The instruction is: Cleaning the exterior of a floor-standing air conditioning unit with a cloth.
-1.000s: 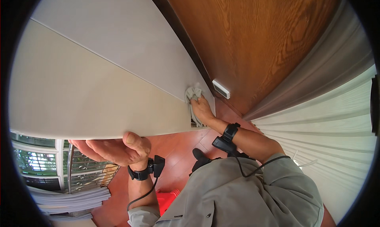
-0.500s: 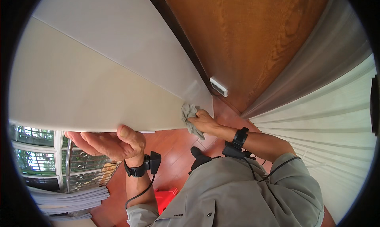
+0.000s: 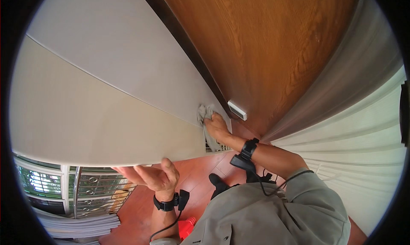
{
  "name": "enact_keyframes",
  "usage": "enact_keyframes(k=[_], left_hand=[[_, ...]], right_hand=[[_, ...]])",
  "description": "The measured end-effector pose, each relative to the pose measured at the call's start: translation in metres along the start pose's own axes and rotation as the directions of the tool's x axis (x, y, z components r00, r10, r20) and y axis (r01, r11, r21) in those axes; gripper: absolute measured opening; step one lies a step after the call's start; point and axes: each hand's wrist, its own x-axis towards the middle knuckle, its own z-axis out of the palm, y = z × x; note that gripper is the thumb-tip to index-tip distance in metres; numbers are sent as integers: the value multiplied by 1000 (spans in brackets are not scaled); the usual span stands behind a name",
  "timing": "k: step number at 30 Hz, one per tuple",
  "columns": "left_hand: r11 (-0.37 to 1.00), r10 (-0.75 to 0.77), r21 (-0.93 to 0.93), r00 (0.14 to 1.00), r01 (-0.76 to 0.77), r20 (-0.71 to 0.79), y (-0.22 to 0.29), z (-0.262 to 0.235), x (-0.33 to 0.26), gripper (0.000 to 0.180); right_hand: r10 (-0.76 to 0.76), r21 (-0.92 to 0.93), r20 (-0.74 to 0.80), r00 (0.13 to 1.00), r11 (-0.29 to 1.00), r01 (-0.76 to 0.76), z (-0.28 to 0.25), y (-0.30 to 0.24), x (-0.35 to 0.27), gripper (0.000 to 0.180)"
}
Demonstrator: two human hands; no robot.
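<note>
Shirt [image 3: 273, 215]: small dark mark low on the front, too small to read. My right hand [image 3: 217, 127], arm extended forward, is clamped on a grey cloth [image 3: 203, 112], held at the far end of the pale panel [image 3: 128, 65]. My left hand [image 3: 154, 176], palm upturned, thumb and fingers apart, is at the panel's near edge; contact there I cannot tell.

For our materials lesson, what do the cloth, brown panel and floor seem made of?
Cloth in the right hand: soft, matt fabric, judging by loose folds. Brown panel: wood or imitation, smooth; grain shows. Floor: reddish boards or tiles, slightly shiny; seams show, material unclear.
</note>
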Motion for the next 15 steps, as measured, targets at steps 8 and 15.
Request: enact_keyframes(k=[8,15], left_hand=[[1000,-29,0,999,29,27,-10,14,-15,70],[999,-33,3,999,33,-1,-12,15,-16,71]], right_hand=[[-22,141,-167,986,989,46,2,2,129,32],[31,198,-192,981,980,8,-12,-33,160,38]])
